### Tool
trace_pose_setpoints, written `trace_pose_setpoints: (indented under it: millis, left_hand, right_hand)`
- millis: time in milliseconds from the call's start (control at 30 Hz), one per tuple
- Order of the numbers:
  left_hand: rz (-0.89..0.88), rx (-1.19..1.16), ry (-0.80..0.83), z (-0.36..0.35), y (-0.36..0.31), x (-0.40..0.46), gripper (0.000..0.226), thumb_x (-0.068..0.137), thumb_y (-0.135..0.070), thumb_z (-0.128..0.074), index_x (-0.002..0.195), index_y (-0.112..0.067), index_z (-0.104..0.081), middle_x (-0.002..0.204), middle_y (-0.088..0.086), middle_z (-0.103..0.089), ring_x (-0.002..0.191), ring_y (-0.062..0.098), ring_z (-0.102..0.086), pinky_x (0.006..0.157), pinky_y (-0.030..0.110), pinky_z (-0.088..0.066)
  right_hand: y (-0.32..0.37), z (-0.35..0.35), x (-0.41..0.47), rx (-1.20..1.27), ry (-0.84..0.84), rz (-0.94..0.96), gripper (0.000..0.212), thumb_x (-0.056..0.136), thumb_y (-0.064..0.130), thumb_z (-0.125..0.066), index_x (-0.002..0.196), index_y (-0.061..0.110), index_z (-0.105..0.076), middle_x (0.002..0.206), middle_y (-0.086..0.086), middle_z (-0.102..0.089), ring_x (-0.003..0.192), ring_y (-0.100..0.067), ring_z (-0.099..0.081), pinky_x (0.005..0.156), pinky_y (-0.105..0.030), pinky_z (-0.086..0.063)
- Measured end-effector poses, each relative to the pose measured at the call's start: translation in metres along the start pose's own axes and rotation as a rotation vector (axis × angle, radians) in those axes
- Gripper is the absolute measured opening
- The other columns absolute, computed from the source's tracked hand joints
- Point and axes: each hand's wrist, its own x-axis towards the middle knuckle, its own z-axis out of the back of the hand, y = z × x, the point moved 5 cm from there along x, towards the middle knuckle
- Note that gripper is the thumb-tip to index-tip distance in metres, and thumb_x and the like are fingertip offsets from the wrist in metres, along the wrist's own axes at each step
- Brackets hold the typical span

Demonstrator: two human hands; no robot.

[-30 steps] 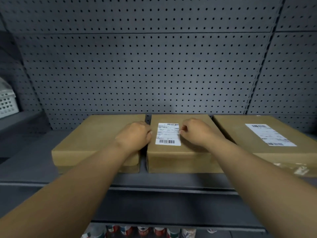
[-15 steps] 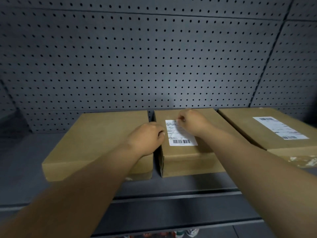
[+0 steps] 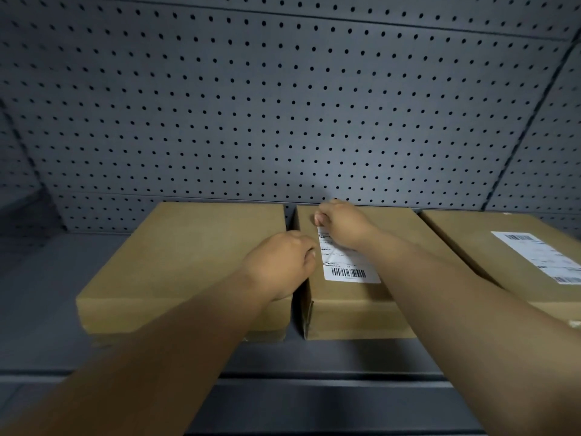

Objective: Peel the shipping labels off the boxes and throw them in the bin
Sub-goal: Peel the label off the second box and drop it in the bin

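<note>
Three flat brown cardboard boxes lie side by side on a grey shelf. The middle box [image 3: 355,313] carries a white shipping label [image 3: 349,269] with a barcode at its near end. My right hand [image 3: 342,225] sits at the label's far end, fingers curled and pinching its top edge. My left hand [image 3: 279,262] rests curled on the middle box's left edge, beside the label. The right box [image 3: 465,234] bears its own label [image 3: 540,253]. No label shows on the left box [image 3: 188,256]. No bin is in view.
A grey pegboard wall [image 3: 283,121] rises right behind the boxes. The grey shelf [image 3: 47,294] extends to the left of the boxes, and its front lip [image 3: 314,379] runs below them.
My right hand has moved from the label's right side up to its far top edge. My left hand stays on the middle box's left edge. The camera has moved closer and tilted up.
</note>
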Motion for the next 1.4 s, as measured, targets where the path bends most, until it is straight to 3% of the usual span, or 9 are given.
trace_pose_setpoints:
  millis: [200, 300, 433, 500, 700, 833, 1033, 1233, 1400]
  left_hand:
    - [-0.001, 0.024, -0.004, 0.001, -0.001, -0.001, 0.027, 0.092, -0.022, -0.039, 0.098, -0.009, -0.062, 0.099, 0.006, -0.063, 0.088, 0.024, -0.059, 0.08, 0.038, -0.049]
    - [-0.001, 0.027, -0.007, 0.001, -0.002, -0.001, 0.027, 0.092, -0.022, -0.039, 0.099, -0.009, -0.062, 0.099, 0.005, -0.063, 0.088, 0.023, -0.058, 0.08, 0.039, -0.05]
    - [-0.002, 0.03, -0.01, 0.002, -0.002, -0.001, 0.026, 0.092, -0.022, -0.039, 0.1, -0.01, -0.062, 0.101, 0.005, -0.064, 0.088, 0.023, -0.058, 0.08, 0.037, -0.049]
    - [0.002, 0.032, -0.009, 0.002, -0.003, -0.001, 0.026, 0.092, -0.022, -0.039, 0.099, -0.011, -0.062, 0.101, 0.005, -0.063, 0.088, 0.022, -0.058, 0.079, 0.036, -0.048]
    - [-0.004, 0.035, -0.019, 0.003, -0.006, -0.001, 0.025, 0.091, -0.019, -0.04, 0.098, -0.008, -0.061, 0.099, 0.006, -0.064, 0.088, 0.023, -0.058, 0.08, 0.038, -0.049]
    - [0.001, 0.048, -0.022, 0.003, -0.005, -0.002, 0.025, 0.091, -0.02, -0.04, 0.099, -0.009, -0.061, 0.099, 0.007, -0.064, 0.089, 0.024, -0.058, 0.08, 0.039, -0.049]
    - [0.002, 0.047, -0.032, 0.002, -0.003, -0.002, 0.026, 0.09, -0.02, -0.039, 0.098, -0.01, -0.061, 0.098, 0.004, -0.064, 0.086, 0.021, -0.058, 0.078, 0.038, -0.051]
    - [-0.004, 0.038, -0.056, 0.003, -0.006, -0.002, 0.025, 0.091, -0.018, -0.04, 0.097, -0.007, -0.062, 0.096, 0.008, -0.064, 0.085, 0.024, -0.058, 0.074, 0.037, -0.048]
    - [0.0, 0.027, -0.067, 0.002, -0.006, -0.002, 0.027, 0.092, -0.018, -0.04, 0.103, -0.007, -0.063, 0.103, 0.008, -0.064, 0.09, 0.022, -0.058, 0.077, 0.033, -0.047]
  right_hand:
    - [0.001, 0.001, 0.001, -0.042, 0.043, 0.049, 0.019, 0.091, 0.003, -0.046, 0.081, 0.019, -0.049, 0.1, -0.004, -0.055, 0.094, -0.022, -0.051, 0.082, -0.034, -0.043]
    - [-0.001, 0.01, -0.001, 0.032, 0.058, 0.046, 0.02, 0.096, 0.006, -0.037, 0.086, 0.014, -0.052, 0.101, -0.003, -0.054, 0.088, -0.021, -0.05, 0.069, -0.027, -0.04]
    - [-0.003, 0.015, -0.007, 0.001, 0.059, 0.114, 0.026, 0.097, 0.014, -0.044, 0.115, 0.01, -0.063, 0.122, -0.007, -0.058, 0.115, -0.024, -0.054, 0.097, -0.034, -0.042]
    - [0.0, 0.011, -0.007, -0.068, 0.087, 0.167, 0.028, 0.096, 0.017, -0.049, 0.12, 0.013, -0.063, 0.125, -0.005, -0.06, 0.118, -0.023, -0.054, 0.102, -0.034, -0.042]
    - [0.011, 0.008, -0.008, -0.321, -0.008, 0.339, 0.026, 0.086, 0.003, -0.053, 0.102, 0.014, -0.07, 0.104, -0.006, -0.065, 0.1, -0.025, -0.061, 0.075, -0.027, -0.047]
    - [0.016, 0.012, -0.016, -0.306, -0.025, 0.358, 0.023, 0.084, 0.0, -0.052, 0.099, 0.007, -0.069, 0.104, -0.009, -0.062, 0.099, -0.025, -0.057, 0.082, -0.031, -0.046]
    - [-0.042, 0.051, -0.024, 0.042, -0.118, 0.027, 0.012, 0.089, 0.01, -0.054, 0.092, 0.009, -0.065, 0.101, -0.006, -0.065, 0.092, -0.021, -0.061, 0.084, -0.032, -0.049]
    - [-0.004, 0.02, -0.02, -0.002, 0.058, 0.169, 0.03, 0.092, 0.018, -0.056, 0.121, 0.018, -0.062, 0.125, -0.001, -0.06, 0.115, -0.018, -0.056, 0.097, -0.029, -0.041]
    - [0.004, 0.015, -0.02, -0.07, 0.052, 0.217, 0.023, 0.091, 0.016, -0.055, 0.108, 0.014, -0.069, 0.116, -0.001, -0.068, 0.11, -0.019, -0.059, 0.096, -0.029, -0.045]
